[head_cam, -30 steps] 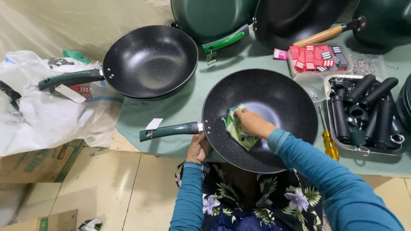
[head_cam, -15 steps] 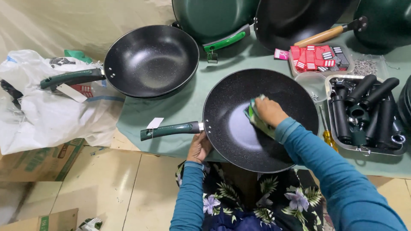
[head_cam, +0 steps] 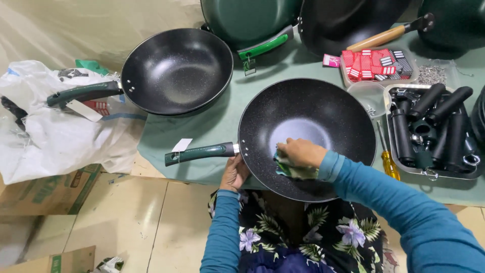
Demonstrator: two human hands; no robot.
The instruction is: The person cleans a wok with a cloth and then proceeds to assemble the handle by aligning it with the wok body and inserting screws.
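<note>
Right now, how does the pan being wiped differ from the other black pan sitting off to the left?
The near pan has the right hand pressing a cloth inside it and the left hand steadying its rim; the far pan lies untouched. The near pan looks wider. The far pan's handle rests on a white plastic bag; the near pan's handle juts past the table edge. Both are speckled black, with tagged dark green handles.
</note>
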